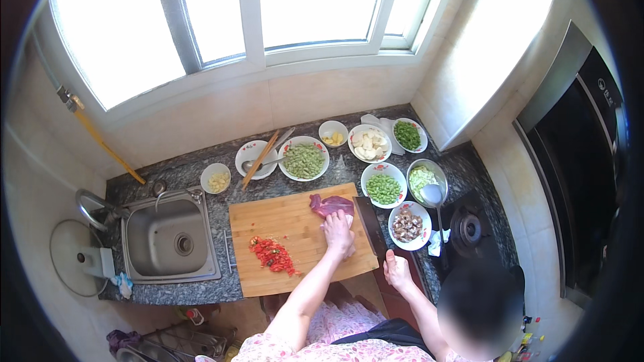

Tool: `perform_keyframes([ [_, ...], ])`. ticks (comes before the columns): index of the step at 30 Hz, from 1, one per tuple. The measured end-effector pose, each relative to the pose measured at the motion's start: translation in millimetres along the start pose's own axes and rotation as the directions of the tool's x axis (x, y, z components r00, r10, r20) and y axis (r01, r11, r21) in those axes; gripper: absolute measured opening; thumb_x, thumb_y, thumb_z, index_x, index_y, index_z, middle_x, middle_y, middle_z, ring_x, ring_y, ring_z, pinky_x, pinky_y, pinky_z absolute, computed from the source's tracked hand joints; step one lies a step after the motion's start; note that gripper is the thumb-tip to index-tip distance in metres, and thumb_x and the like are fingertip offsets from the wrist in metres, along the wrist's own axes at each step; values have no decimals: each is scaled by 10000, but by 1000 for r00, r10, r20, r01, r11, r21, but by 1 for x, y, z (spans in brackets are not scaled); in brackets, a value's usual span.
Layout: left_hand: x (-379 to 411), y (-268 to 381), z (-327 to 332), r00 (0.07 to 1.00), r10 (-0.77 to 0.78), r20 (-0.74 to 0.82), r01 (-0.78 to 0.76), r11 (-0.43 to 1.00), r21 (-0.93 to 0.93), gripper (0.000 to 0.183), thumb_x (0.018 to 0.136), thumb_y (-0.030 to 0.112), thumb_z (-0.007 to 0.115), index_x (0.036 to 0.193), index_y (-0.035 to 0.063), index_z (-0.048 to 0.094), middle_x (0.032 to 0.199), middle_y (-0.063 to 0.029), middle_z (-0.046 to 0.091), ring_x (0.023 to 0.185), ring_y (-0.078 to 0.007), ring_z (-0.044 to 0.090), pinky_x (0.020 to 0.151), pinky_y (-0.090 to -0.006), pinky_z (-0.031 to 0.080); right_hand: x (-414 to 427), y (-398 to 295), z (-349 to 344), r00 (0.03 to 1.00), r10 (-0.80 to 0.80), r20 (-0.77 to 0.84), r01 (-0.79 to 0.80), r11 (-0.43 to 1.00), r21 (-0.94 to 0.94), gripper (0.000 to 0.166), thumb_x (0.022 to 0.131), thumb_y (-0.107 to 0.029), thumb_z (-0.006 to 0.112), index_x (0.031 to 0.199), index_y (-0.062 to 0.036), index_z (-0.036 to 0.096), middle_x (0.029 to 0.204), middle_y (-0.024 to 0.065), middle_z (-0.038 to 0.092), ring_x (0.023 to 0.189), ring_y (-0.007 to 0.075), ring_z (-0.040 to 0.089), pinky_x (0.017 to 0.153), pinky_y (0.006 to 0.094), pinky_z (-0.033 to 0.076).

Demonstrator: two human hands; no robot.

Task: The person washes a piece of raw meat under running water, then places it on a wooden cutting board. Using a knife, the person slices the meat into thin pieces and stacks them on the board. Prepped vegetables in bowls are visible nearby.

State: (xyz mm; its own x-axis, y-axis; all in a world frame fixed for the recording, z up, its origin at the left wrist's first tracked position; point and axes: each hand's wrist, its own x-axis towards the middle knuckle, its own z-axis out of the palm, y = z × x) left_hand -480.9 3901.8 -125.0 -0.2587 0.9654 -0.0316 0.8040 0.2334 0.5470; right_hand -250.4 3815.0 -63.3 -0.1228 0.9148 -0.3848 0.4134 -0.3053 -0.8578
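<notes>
My left hand [337,235] presses down on a piece of raw red meat [328,204] near the right side of a wooden cutting board [282,281]. Pale meat shows beside the fingers and wrist, partly covered by them. My right hand [397,270] is closed around the handle of a cleaver [370,229], just off the board's right edge. Its wide dark blade stands by that edge, beside the meat; whether it touches the board I cannot tell. A pile of chopped red peppers [273,255] lies on the board's left part.
Bowls of chopped green beans [383,188], diced mushrooms [408,226], and sliced white vegetable [370,143] crowd the right. Chopsticks [260,160] rest across a bowl at the back. Left is a steel sink [168,241]; right, a gas burner [469,230]. A ladle [435,201] leans in a metal bowl.
</notes>
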Motion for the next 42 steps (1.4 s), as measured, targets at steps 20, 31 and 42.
perform_keyframes([
  [20,-72,-120,-39,759,-613,220,228,-66,-971,360,964,116,728,1278,-8,604,1171,-120,706,1011,-217,728,879,-375,640,3,34,65,936,237,261,-118,909,-400,798,1103,-681,475,632,-52,615,558,41,584,508,174,592,503,381,476],
  [31,-89,-63,2,970,226,-95,-244,924,-295,709,769,148,782,1417,1,536,1326,-231,612,1298,-430,548,1125,-531,465,26,83,34,996,78,51,-45,881,-470,830,1097,-695,466,637,-16,594,543,125,572,515,266,631,516,452,475],
  [42,-96,-63,-4,889,432,-155,-459,844,-277,462,794,97,811,1238,42,699,1319,-167,639,1303,-411,557,1125,-532,468,-26,-10,11,997,18,81,34,806,-591,751,1087,-648,520,760,9,683,684,244,642,673,450,669,654,538,497],
])
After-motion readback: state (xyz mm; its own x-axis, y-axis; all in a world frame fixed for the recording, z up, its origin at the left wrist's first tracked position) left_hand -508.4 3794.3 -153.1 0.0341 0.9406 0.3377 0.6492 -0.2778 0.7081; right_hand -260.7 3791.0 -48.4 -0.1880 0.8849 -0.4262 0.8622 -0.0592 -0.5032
